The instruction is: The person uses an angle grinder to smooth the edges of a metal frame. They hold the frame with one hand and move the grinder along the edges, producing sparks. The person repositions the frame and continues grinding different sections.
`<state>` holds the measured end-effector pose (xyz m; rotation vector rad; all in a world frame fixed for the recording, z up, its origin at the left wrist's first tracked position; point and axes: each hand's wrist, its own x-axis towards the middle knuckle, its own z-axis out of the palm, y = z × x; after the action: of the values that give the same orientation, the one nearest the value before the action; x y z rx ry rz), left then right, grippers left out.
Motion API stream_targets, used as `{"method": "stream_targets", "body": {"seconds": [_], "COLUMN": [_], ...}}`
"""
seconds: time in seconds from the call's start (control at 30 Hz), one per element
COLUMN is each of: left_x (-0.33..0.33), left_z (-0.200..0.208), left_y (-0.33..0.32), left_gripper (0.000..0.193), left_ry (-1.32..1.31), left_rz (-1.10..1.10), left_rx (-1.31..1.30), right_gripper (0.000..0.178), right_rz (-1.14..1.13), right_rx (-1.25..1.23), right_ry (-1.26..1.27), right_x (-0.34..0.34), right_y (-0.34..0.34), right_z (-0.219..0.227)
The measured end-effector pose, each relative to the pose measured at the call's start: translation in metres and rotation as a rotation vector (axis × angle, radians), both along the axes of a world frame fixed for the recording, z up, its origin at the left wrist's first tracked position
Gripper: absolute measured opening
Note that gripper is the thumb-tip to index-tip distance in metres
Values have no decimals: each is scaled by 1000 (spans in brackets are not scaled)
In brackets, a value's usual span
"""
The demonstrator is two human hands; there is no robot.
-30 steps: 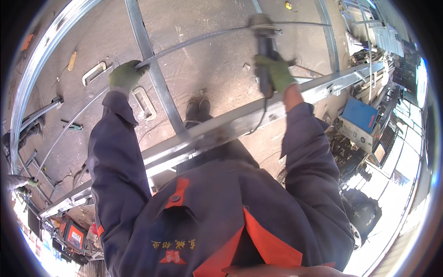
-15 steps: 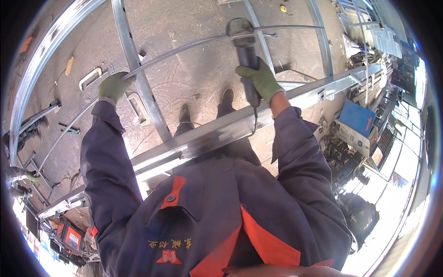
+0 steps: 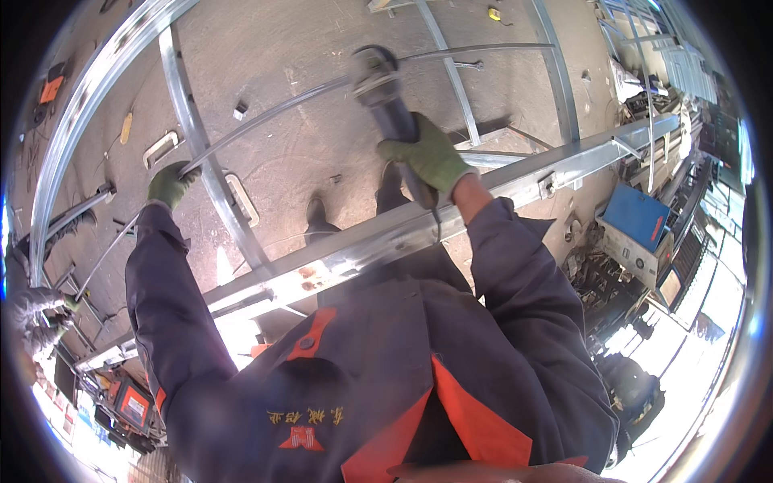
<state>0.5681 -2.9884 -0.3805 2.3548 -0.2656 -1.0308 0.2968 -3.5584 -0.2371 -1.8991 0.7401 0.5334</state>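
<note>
My right hand point(image 3: 431, 157), in a green glove, is wrapped round the body of a dark angle grinder point(image 3: 393, 117). The grinder's head, smeared by motion, lies over a long thin metal rod point(image 3: 298, 100); whether the disc touches it I cannot tell. Farther left, my gloved left hand point(image 3: 169, 186) closes round the same rod, beside a crossbar point(image 3: 192, 121) of a steel frame. The rod runs across the frame from the far right to the lower left. A long steel beam point(image 3: 370, 245) of the frame passes just in front of my body.
Two C-clamps point(image 3: 161, 148) lie by the left crossbar. A wrench point(image 3: 469, 64), a yellow tape measure point(image 3: 493, 14) and a yellow-handled tool point(image 3: 126, 127) are on the floor. A blue-topped machine point(image 3: 634, 213) stands at right. Another person's sleeve point(image 3: 36, 306) shows at the left edge.
My right hand has moved the grinder leftward along the rod. My left hand sits farther left and a little nearer, still on the rod. The whole view has shifted slightly.
</note>
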Motion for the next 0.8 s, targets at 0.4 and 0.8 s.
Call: {"method": "stream_targets", "body": {"seconds": [0.4, 0.8], "left_x": [-4, -11], "left_z": [33, 20], "left_y": [-20, -9], "left_gripper": [27, 26], "left_ry": [-246, -147], "left_rz": [-245, -142], "left_rx": [225, 131], "right_gripper": [58, 57], "right_rz": [-669, -232], "right_rx": [52, 54], "right_ry": [-22, -25], "right_x": [-47, -16], "right_y": [-178, -110], "right_z": [19, 36]}}
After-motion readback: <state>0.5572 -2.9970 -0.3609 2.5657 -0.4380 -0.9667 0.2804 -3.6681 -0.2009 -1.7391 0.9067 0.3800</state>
